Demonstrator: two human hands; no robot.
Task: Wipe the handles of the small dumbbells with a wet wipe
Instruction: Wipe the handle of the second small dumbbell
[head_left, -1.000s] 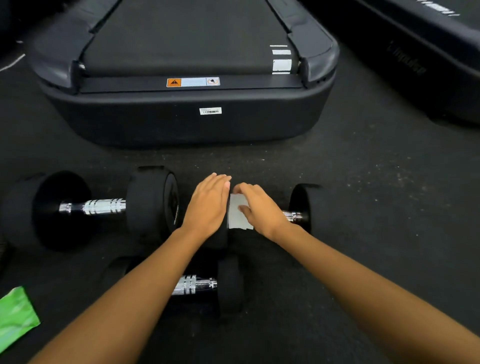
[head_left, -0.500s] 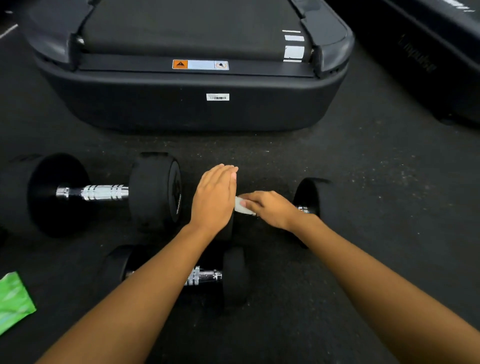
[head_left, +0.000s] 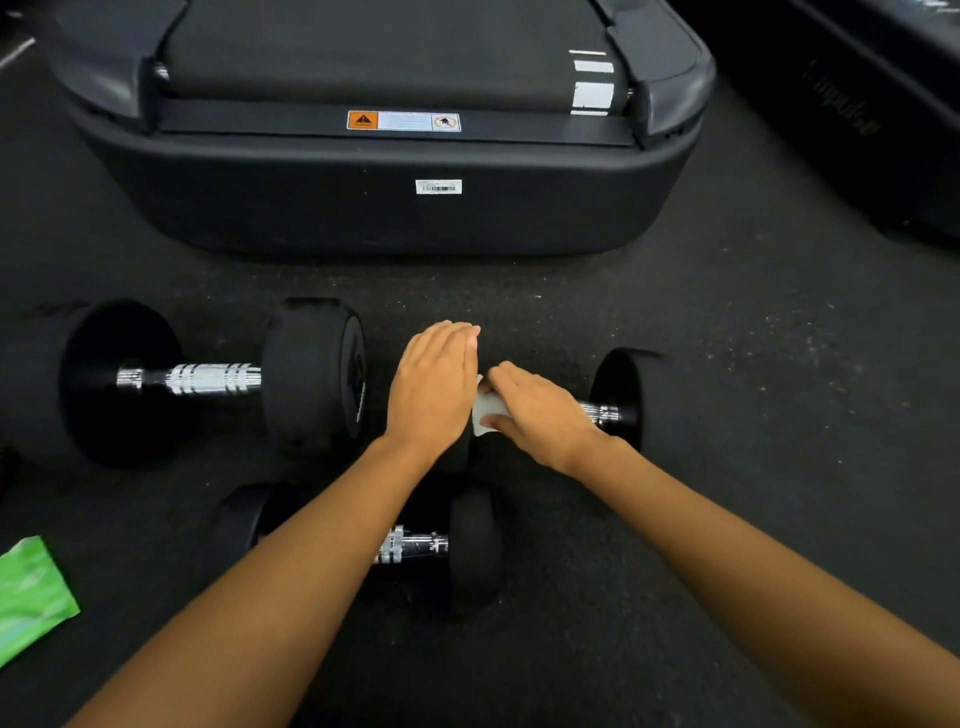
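Head view: the small dumbbell under work lay on the dark floor, bar running left to right, in front of the treadmill. The left hand lay flat on top of its left head, fingers straight and pressed together, holding nothing; that head was mostly hidden under the palm. The right hand was curled over the chrome handle, its fingers wrapped round the white wet wipe and holding it against the bar. A fold of the wipe showed at the left end of the handle, just beside the edge of the left hand. Bare chrome was visible only at the right end, next to the right head. A second small dumbbell lay nearer the person, partly covered by the left forearm, its handle untouched. A larger dumbbell lay to the left, apart from both hands. A green packet lay on the floor at the left edge of view
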